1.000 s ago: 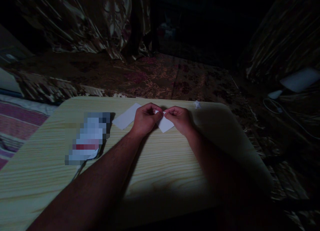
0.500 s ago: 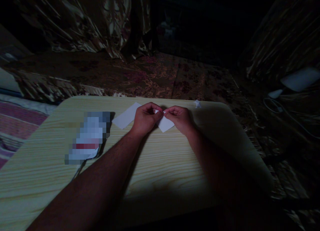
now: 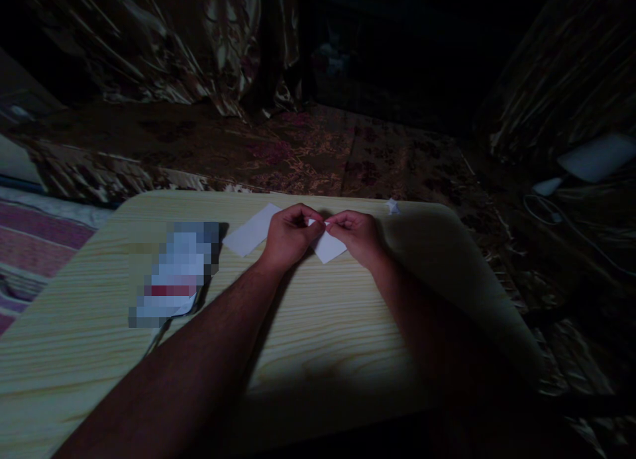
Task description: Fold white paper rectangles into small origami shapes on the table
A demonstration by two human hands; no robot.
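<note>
A small white sheet of paper (image 3: 326, 248) is between my two hands, one corner pointing toward me. My left hand (image 3: 293, 232) pinches its upper left edge between thumb and fingers. Close beside it, my right hand (image 3: 356, 230) pinches the upper right edge, so the fingertips nearly meet. The top of the sheet is partly covered by my fingers, and any fold there is hard to make out. Just left of my left hand lies a stack or sheet of white paper (image 3: 251, 232). A small folded paper star (image 3: 392, 206) sits beyond my right hand.
The wood-grain table (image 3: 318, 340) has a rounded far edge. A pixelated flat object (image 3: 173, 273) with a cable lies on its left side. Patterned fabric (image 3: 278, 148) and curtains (image 3: 223, 42) are behind. A white device (image 3: 599, 157) with a cord is at the right.
</note>
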